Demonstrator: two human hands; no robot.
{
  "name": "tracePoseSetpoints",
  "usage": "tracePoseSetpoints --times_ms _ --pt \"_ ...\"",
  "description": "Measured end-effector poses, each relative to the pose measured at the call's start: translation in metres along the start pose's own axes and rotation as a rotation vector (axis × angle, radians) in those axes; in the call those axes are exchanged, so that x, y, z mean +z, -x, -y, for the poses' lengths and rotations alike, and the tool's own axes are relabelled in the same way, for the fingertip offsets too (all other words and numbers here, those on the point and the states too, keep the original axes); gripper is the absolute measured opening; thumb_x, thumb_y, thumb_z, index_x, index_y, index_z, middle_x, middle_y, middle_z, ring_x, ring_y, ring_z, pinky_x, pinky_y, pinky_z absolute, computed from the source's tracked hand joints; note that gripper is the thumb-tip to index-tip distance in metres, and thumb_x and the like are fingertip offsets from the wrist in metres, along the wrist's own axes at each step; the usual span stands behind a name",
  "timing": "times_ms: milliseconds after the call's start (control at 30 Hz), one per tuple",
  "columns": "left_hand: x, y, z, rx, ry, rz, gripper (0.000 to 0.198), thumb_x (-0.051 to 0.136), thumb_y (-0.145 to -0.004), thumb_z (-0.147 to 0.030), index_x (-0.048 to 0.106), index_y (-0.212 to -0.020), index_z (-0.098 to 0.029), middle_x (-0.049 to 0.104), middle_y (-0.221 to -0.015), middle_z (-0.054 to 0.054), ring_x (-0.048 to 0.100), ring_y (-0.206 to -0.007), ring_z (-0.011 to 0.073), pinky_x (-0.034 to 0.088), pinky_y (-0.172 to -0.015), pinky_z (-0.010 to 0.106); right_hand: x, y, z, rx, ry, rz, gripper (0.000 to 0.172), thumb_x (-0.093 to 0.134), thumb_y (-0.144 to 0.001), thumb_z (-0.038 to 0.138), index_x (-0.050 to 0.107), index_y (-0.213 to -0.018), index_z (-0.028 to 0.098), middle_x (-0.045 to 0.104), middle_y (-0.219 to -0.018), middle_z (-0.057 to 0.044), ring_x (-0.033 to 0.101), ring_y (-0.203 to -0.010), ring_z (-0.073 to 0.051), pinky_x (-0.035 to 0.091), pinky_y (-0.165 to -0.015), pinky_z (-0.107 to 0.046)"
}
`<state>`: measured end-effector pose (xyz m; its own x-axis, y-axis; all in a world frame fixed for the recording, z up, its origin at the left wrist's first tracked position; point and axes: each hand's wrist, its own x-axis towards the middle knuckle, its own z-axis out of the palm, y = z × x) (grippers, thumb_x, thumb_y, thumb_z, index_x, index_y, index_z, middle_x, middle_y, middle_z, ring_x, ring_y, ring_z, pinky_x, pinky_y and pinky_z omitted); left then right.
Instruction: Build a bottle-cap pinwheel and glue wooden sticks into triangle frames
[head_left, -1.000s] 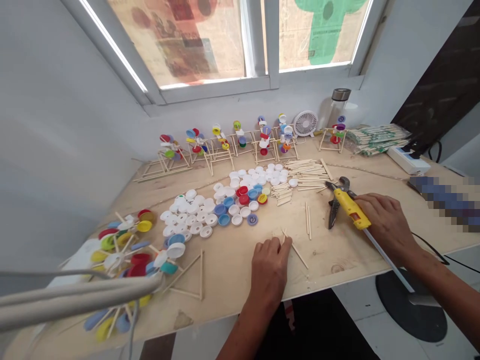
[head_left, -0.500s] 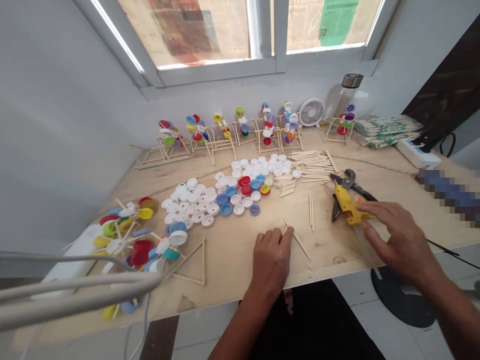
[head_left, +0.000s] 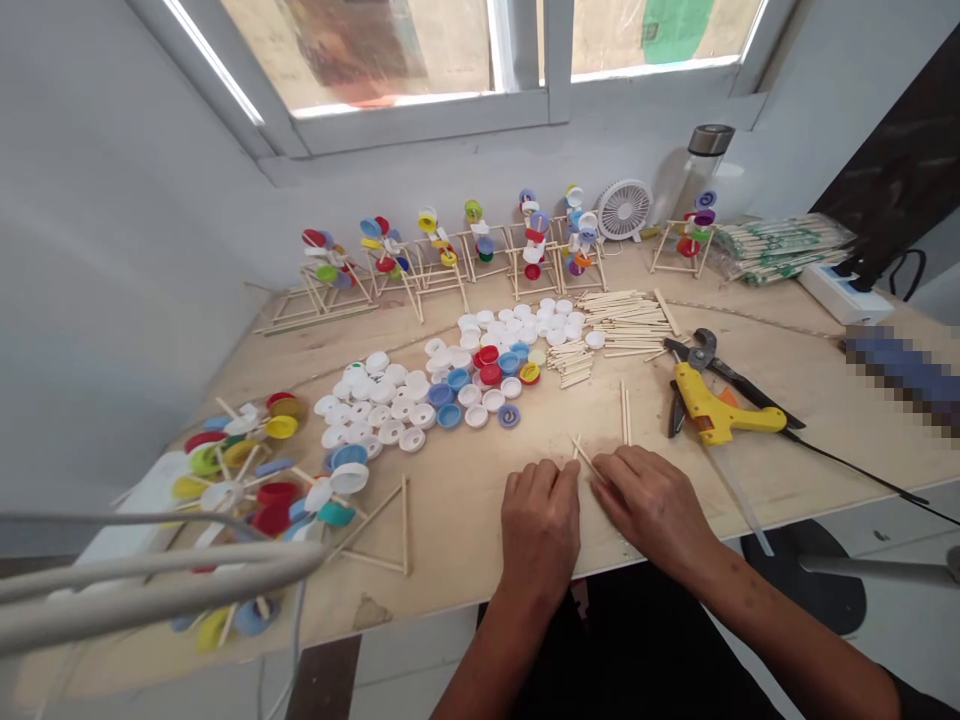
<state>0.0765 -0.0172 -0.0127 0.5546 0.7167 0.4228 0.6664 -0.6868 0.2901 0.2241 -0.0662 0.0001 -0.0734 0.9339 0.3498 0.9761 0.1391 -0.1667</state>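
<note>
Half a second ago, the right hand (head_left: 652,505) is at the bright yellow plastic glue gun (head_left: 701,405); now it is beside the left hand (head_left: 541,530), and the gun lies free on the pale wooden table (head_left: 465,540), over a black-handled metal cutting tool (head_left: 754,393). The left hand keeps its place, fingers curled down and closed on a short pale wooden stick (head_left: 576,451); its fingertips are partly hidden. The right hand pinches a longer, thin pale wooden stick (head_left: 585,457) between thumb and fingers.

Both sticks are near the front edge of the table, their far tips crossing just beyond the hands. The longer one's axis slants from its far-left tip back rightward into the right hand; the shorter one points almost straight away from the person, leaning slightly right.
</note>
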Motion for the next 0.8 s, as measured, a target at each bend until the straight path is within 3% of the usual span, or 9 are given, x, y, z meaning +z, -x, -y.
tracePoseSetpoints --times_ms 333,633,800 --pt "-0.0024 0.0009 -0.0008 -0.001 0.002 0.018 0.022 0.046 -0.087 -0.012 0.06 -0.105 -0.016 0.057 -0.075 0.004 0.05 -0.068 0.0173 0.035 -0.063 0.032 0.0034 -0.0004 -0.0015 -0.049 -0.05 -0.053 0.017 0.044 -0.088 0.011 0.06 -0.086 0.016 0.057 -0.07 -0.003 0.051 -0.07 -0.015 0.037 -0.068 -0.028" --pt "-0.0005 0.0001 -0.0007 0.016 -0.047 -0.01 0.02 0.047 -0.087 -0.012 0.06 -0.102 -0.016 0.055 -0.072 0.003 0.05 -0.067 0.017 0.036 -0.061 0.031 0.0023 -0.0023 0.0003 -0.018 -0.008 -0.019 0.014 0.046 -0.087 0.015 0.06 -0.084 0.017 0.058 -0.07 -0.004 0.052 -0.071 -0.017 0.037 -0.068 -0.029" --pt "0.0014 0.0002 -0.0014 0.02 -0.067 -0.017 0.018 0.05 -0.086 -0.011 0.061 -0.1 -0.015 0.054 -0.07 0.002 0.049 -0.066 0.0171 0.035 -0.061 0.031 0.0036 -0.0027 0.0025 0.014 0.008 -0.064 0.016 0.046 -0.085 0.012 0.059 -0.078 0.017 0.058 -0.069 -0.004 0.052 -0.068 -0.016 0.037 -0.066 -0.028"
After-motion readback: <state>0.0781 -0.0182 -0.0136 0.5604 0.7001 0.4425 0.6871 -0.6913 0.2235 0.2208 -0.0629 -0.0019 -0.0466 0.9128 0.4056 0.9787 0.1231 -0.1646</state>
